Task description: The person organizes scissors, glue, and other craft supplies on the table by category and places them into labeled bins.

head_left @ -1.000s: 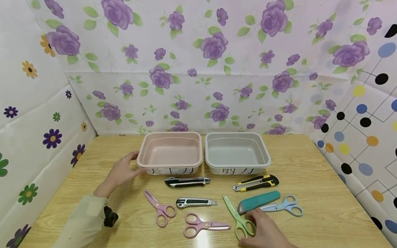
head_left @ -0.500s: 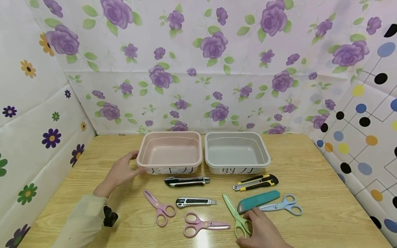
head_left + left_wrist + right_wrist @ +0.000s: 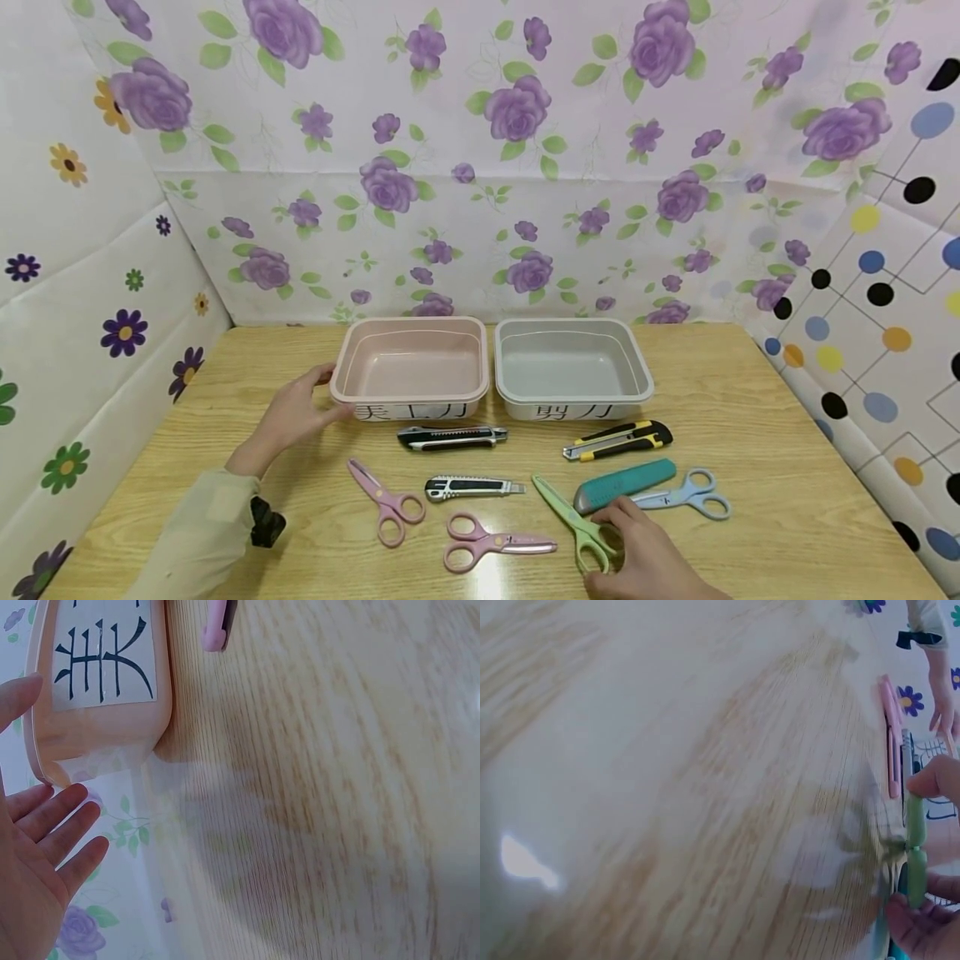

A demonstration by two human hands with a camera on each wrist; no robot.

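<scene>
My right hand (image 3: 647,557) holds the handles of the green scissors (image 3: 564,508), whose tips point up and left across the table. In the right wrist view, thumb and fingers sit on opposite sides of the green handle loops (image 3: 916,817), seen edge-on. At the left end of the pink bin (image 3: 408,399), my left hand (image 3: 294,414) has its thumb by the front corner and its fingers along the side. The left wrist view shows those fingers (image 3: 64,817) extended near the bin's rim. A teal utility knife (image 3: 626,485) lies just beyond my right fingertips.
A grey bin (image 3: 573,399) stands right of the pink one; both bear character labels. Before them lie a black utility knife (image 3: 452,438), a yellow-black one (image 3: 618,441), a silver-black one (image 3: 474,488), two pink scissors (image 3: 386,502) and light-blue scissors (image 3: 686,495). Patterned cloth walls enclose the table.
The green scissors have turned slightly, their tips swinging left and the handles shifting right with my right hand. My left hand stays at the pink bin.
</scene>
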